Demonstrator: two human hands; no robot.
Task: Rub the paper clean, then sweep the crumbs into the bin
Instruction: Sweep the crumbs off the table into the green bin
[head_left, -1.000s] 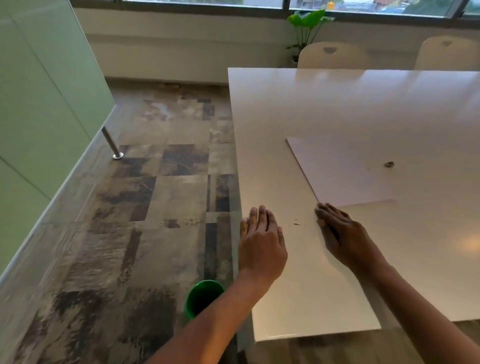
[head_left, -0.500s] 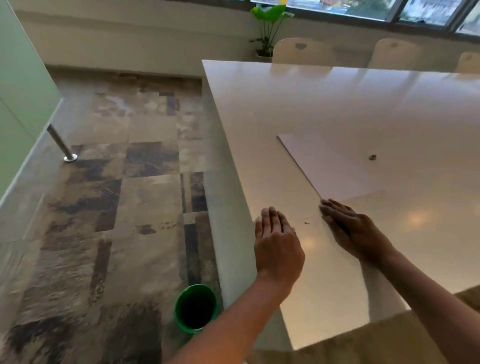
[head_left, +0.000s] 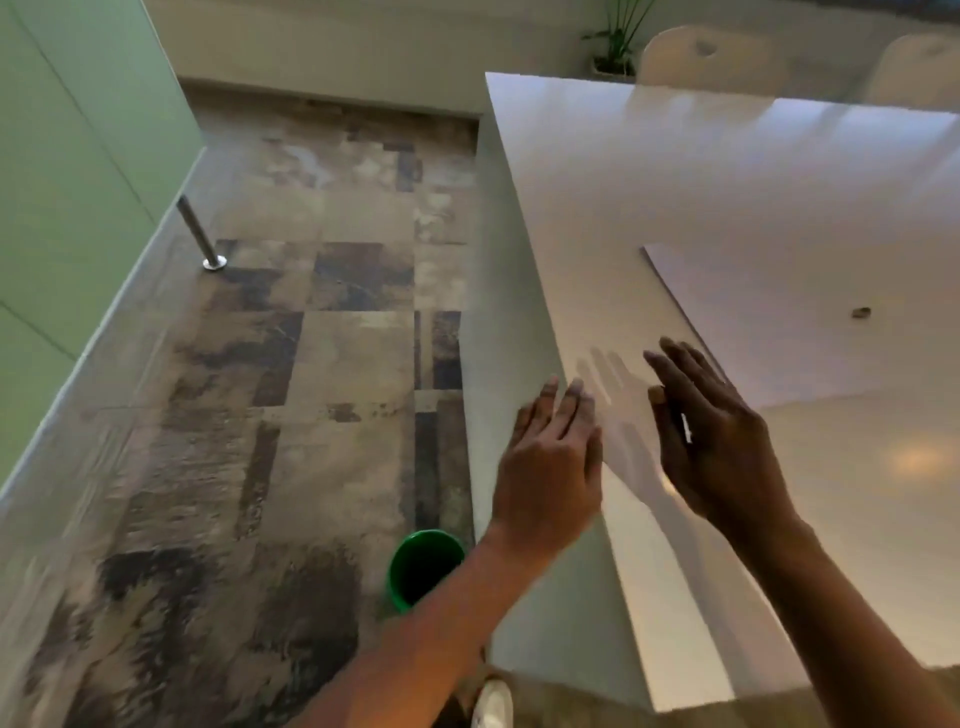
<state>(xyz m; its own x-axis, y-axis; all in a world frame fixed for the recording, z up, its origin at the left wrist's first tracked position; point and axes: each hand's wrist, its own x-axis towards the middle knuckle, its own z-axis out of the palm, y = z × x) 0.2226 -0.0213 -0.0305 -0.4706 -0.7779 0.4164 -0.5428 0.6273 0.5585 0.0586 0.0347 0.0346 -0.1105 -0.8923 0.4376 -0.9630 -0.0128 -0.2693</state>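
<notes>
Since half a second ago both hands have drawn closer together, and the left hand (head_left: 549, 457) has slid out to the table's (head_left: 675, 171) side edge, with its palm now over the drop to the floor. Its fingers are straight and loosely together, holding nothing. The right hand (head_left: 719, 441) is tilted on its edge just to the right of it, fingers straight and slightly spread, also holding nothing. Whether it touches the tabletop is unclear through the blur.

The paper (head_left: 789, 332) lies flat just beyond the right hand, its near corner hidden behind those fingers. A small dark bit (head_left: 861, 312) sits on the sheet, farther off to the right. The green bin (head_left: 423, 569) stands on the floor below the left hand, close beside that forearm. No crumbs can be made out between the hands.
</notes>
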